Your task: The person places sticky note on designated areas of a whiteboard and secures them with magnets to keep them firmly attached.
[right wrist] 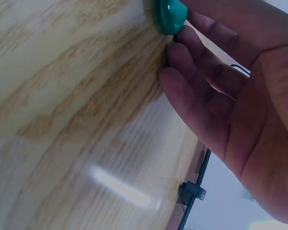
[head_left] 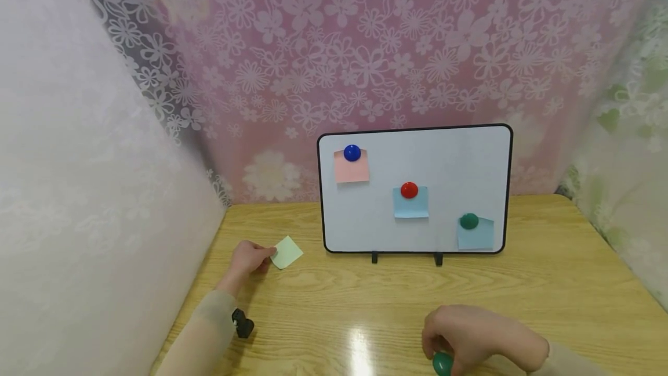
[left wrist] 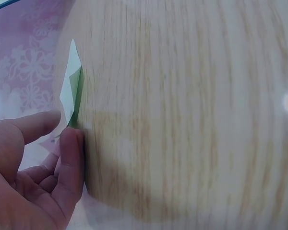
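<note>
At the left of the table, my left hand (head_left: pixel 251 257) pinches the near-left corner of a pale green sticky note (head_left: pixel 287 252). Its paper looks bent in the left wrist view, where the note (left wrist: pixel 71 93) rises off the wood beyond the thumb and finger. Low in the head view, my right hand (head_left: pixel 472 332) holds a round green magnet (head_left: pixel 442 364) between its fingertips, close to the tabletop. The right wrist view shows that magnet (right wrist: pixel 172 18) at the top edge, partly cut off, with the other fingers curved beside it.
A black-framed whiteboard (head_left: pixel 376 225) stands at the back on small black feet (head_left: pixel 439 259). A blue magnet (head_left: pixel 352 152) sits on a pink note (head_left: pixel 352 172), a red magnet (head_left: pixel 409 190) on a blue note (head_left: pixel 410 208), and a green magnet (head_left: pixel 469 221) on another blue note (head_left: pixel 476 238).
</note>
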The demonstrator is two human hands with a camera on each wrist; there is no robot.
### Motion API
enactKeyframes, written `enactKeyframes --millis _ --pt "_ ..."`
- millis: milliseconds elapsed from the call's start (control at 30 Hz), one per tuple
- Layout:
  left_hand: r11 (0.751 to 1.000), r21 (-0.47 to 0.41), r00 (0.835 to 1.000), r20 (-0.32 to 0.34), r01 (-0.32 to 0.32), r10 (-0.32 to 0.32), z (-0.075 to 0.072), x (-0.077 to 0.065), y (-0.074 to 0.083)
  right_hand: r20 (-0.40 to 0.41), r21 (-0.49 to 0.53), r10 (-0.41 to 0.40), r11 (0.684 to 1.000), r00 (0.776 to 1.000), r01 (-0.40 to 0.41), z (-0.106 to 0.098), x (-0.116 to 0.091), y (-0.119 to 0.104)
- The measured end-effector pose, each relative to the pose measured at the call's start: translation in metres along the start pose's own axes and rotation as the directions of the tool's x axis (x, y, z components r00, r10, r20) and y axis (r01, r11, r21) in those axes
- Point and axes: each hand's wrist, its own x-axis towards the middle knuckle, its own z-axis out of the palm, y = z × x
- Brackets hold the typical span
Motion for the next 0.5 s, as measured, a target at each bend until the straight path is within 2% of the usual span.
enactKeyframes --millis 233,500 --pt "1.0 0.016 1.0 0.007 -0.001 0.001 0.0003 -0.0022 0.0015 -0.003 -0.008 -0.033 0.999 0.999 0.033 0.0021 0.0008 0.0033" --pt "0.999 0.033 1.0 -0.009 0.005 -0.005 0.0012 -0.0012 0.0001 -0.018 -0.008 -0.034 0.999 0.999 0.034 0.0023 0.0019 -0.0011"
